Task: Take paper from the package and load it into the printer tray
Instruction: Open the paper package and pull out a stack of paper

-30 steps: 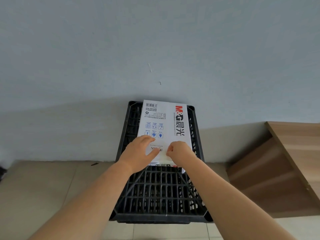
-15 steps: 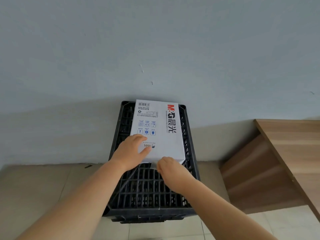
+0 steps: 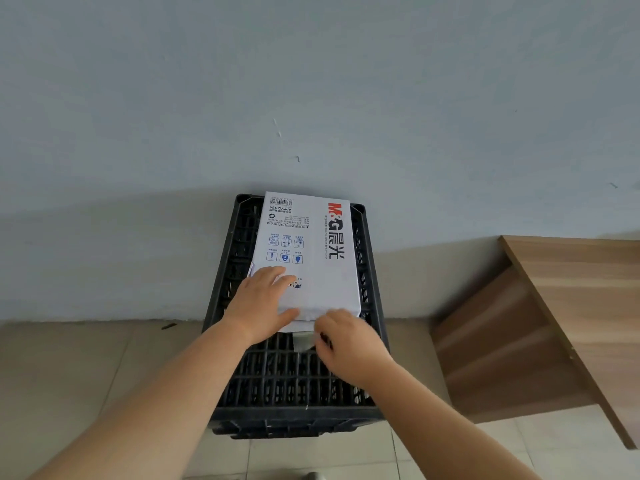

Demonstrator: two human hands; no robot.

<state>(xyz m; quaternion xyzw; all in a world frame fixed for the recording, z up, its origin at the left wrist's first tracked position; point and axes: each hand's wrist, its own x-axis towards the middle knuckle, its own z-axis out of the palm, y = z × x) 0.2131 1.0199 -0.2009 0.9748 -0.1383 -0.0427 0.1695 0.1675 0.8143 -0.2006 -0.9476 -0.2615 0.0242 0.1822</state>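
— Head camera: where's the paper package point(image 3: 311, 258)?
— Flat on the black crate point(image 3: 298, 382) by the wall, left hand point(image 3: 258, 306) spread on top, pressing.
— The right hand point(image 3: 348, 344)?
— Fingers pinching the wrapper flap point(image 3: 303, 339) at the near end

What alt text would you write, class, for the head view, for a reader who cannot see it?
A left hand presses flat on a white paper package lying on a black plastic crate, while the right hand pulls at the wrapper flap at its near end. A wooden desk stands to the right.
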